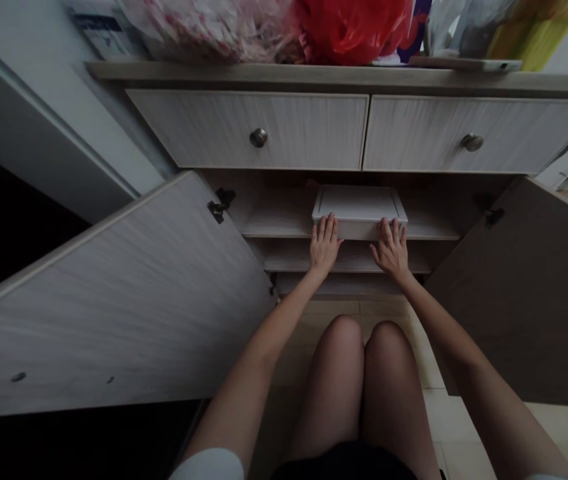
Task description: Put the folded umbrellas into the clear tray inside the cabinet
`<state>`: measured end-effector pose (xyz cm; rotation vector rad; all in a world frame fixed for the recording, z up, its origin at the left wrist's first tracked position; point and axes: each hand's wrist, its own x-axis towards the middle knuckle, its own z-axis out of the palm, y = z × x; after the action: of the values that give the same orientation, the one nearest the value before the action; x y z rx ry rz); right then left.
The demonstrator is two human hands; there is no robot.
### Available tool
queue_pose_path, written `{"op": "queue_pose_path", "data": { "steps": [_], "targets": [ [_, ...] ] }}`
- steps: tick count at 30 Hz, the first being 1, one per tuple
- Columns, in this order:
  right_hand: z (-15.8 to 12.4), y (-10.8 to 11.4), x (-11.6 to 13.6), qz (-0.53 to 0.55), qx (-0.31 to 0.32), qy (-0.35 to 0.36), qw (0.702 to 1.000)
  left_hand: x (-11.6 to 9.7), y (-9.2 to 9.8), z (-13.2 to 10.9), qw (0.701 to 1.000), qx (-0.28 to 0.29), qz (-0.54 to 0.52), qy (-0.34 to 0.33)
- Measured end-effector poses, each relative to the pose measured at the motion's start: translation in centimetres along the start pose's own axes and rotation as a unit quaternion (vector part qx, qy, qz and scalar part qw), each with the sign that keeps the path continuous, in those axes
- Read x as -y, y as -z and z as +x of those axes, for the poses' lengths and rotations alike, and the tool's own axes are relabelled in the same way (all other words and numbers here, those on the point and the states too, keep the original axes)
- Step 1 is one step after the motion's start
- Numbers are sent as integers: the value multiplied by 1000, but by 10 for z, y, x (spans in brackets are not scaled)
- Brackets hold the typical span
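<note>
A white lidded box [359, 203] lies flat on the upper shelf [277, 217] of the cabinet, its front edge near the shelf's edge. My left hand [325, 245] rests against the left end of the box's front, fingers stretched out over it. Against the right end of the same front side lies my right hand [391, 248], its fingers extended and slightly spread. Neither hand is wrapped round the box. The back of the box sits in the shadow under the drawers.
Two cabinet doors stand wide apart, the left door [129, 307] and the right door [524, 300]. Above are two closed drawers [304, 130] with round knobs. The cabinet top [274, 75] bears a red plastic bag [354, 30] and other bags. Lower shelves [354, 257] lie beneath the box.
</note>
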<state>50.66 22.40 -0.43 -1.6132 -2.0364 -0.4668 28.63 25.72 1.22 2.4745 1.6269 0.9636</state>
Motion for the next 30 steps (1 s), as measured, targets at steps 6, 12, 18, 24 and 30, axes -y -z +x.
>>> {"op": "queue_pose_path", "data": {
  "steps": [6,12,18,24,30],
  "targets": [
    [20,-5,-16,-9,16,9,1000,4,-7,18,1000,4,21,-15],
    [37,-16,-28,-16,22,18,999,5,-10,33,999,6,33,-21],
    [57,-22,-33,-11,30,20,999,8,-14,54,998,7,54,-22],
    [71,-28,-36,-15,33,20,999,14,-16,70,999,7,47,-24],
    [81,-34,-39,-9,34,19,999,19,-19,81,998,7,53,-29]
  ]
}}
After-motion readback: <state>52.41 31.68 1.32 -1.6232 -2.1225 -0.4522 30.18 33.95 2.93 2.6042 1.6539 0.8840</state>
